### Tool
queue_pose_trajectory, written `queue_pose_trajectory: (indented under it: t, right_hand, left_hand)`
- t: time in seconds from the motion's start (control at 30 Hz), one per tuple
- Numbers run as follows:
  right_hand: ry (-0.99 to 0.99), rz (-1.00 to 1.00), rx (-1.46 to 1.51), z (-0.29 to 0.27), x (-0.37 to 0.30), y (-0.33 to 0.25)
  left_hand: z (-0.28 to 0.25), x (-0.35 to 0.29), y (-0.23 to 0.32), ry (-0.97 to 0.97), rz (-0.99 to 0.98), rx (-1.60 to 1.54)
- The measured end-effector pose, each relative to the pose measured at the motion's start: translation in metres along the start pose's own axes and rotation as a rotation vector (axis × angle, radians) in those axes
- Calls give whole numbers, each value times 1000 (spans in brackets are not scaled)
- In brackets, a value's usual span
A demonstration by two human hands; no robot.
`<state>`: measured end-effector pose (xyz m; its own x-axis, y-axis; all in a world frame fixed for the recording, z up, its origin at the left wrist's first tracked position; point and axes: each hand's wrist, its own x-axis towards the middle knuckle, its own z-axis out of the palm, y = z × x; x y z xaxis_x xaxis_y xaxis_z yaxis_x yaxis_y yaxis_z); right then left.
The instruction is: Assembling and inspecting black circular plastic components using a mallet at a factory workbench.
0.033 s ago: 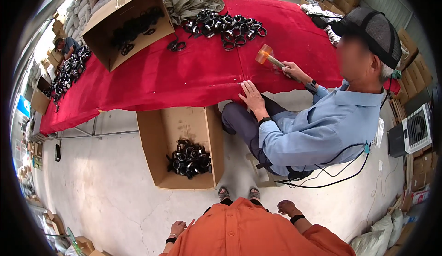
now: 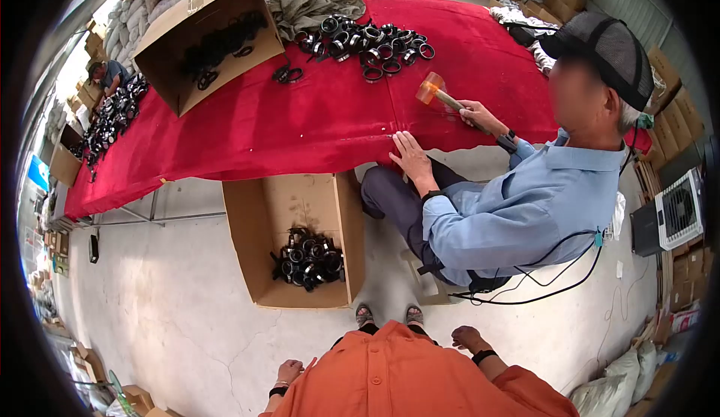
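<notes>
My left hand hangs low beside my orange shirt, empty, its fingers loosely bent and apart. On the other side my right hand hangs likewise, with nothing visible in it. Neither touches anything. Ahead of my feet a cardboard box lies with its opening toward me, a heap of black rings inside. To the right sits a co-worker in a blue shirt, holding a mallet with an orange head over the red-covered table. The co-worker's other hand rests at the table edge.
More black rings with silvery bands are piled on the table. A tilted carton with dark rings stands at its left. Another person is by a far heap. Black cables hang behind the co-worker, near an air cooler.
</notes>
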<state>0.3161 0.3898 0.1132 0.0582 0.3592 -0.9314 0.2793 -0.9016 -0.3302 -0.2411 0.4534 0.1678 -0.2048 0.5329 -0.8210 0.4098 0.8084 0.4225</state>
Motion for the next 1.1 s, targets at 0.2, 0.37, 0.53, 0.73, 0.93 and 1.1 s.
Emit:
queue_pose_trajectory:
  t: [0.2,0.37,0.53,0.73,0.93,1.1]
  right_hand:
    - [111,12,106,15,-31,-23]
    - [85,52,155,21,-11,-9]
    - [55,58,114,26,-11,-12]
    - [24,-633,-864,19,21,26]
    - [107,-136,-63,26,28,40]
    - [114,-275,-180,23,12,43]
  left_hand:
    - [-5,12,-15,-45,98,-27]
    - [-12,27,-23,32,27,35]
    - [-24,29,-32,2,264,170]
    - [-27,38,-35,-70,235,-63]
    - [-24,32,-20,-72,39,-34]
    - [-21,-5,26,-81,59,157]
